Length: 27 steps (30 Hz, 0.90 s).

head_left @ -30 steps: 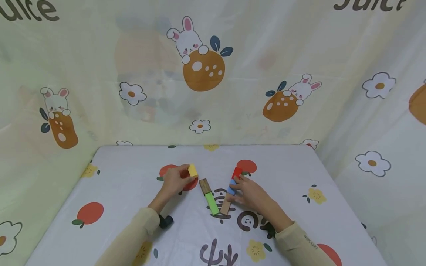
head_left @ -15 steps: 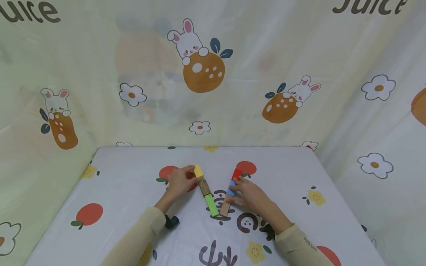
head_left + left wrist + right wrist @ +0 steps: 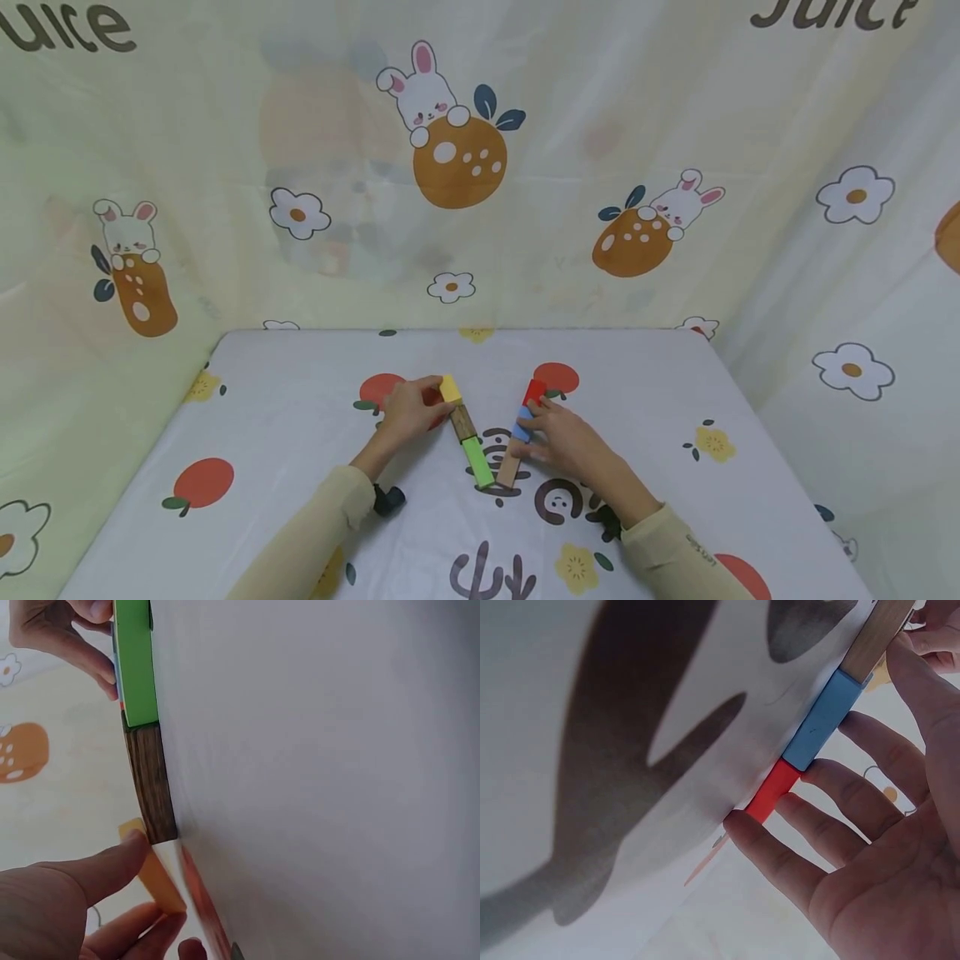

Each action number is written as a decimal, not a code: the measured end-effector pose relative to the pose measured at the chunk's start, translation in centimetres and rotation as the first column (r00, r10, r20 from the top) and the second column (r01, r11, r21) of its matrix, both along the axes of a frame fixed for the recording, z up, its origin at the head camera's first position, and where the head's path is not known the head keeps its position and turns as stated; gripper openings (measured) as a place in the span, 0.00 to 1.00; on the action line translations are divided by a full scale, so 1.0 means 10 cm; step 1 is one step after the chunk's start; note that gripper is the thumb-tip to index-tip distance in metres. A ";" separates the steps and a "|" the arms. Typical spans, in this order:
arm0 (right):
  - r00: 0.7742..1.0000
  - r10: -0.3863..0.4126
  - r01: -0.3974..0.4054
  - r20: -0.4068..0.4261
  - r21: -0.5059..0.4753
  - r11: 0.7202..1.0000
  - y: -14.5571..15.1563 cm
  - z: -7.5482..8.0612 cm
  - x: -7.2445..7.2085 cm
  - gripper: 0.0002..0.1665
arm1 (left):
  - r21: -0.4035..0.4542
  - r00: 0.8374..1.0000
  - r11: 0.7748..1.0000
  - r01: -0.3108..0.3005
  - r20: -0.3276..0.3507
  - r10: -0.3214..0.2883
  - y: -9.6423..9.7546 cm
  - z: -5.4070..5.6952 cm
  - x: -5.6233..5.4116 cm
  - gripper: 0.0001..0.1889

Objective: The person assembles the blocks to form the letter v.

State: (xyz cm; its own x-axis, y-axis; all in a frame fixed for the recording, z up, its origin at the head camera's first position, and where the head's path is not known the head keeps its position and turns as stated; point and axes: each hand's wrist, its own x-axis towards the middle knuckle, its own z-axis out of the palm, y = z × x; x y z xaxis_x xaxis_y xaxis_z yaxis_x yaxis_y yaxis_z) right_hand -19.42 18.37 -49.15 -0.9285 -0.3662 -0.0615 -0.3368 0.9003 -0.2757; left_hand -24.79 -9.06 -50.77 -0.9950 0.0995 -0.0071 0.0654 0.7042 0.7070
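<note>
Two slanting rows of blocks lie on the table, forming a V. The left row runs from a green block [image 3: 478, 464] through a dark brown wood-grain block [image 3: 463, 422] to a yellow block [image 3: 157, 879] at the far end. My left hand [image 3: 408, 412] pinches the yellow block between thumb and fingers, its corner close against the brown block. In the right row are a tan block [image 3: 508, 467], a blue block [image 3: 825, 724] and a red block [image 3: 771, 791]. Along that row my right hand [image 3: 564, 435] rests with spread, fairly straight fingers, fingertips touching the blocks' side.
The white tablecloth [image 3: 285, 417] carries printed fruit, flowers and lettering. Behind the table hangs a patterned curtain [image 3: 525, 250], with more curtain at both sides. A black wrist device [image 3: 388, 501] sits below the left cuff.
My left hand has moved right with the yellow block, bringing it to the far end of the brown block. The right hand and its row have stayed in place.
</note>
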 end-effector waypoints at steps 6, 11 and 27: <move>1.000 -0.010 0.010 0.011 0.002 1.000 -0.01 0.00 0.00 0.37 | -0.001 1.000 1.000 0.016 0.012 -0.016 0.01 0.00 0.01 0.28; 1.000 -0.014 0.014 0.009 0.004 1.000 -0.01 0.01 0.01 0.38 | -0.003 1.000 1.000 0.019 0.024 -0.019 0.01 -0.01 0.01 0.29; 1.000 -0.012 0.012 0.005 -0.002 1.000 -0.01 0.01 0.01 0.39 | -0.004 0.999 1.000 0.017 0.032 -0.017 0.00 0.01 0.03 0.29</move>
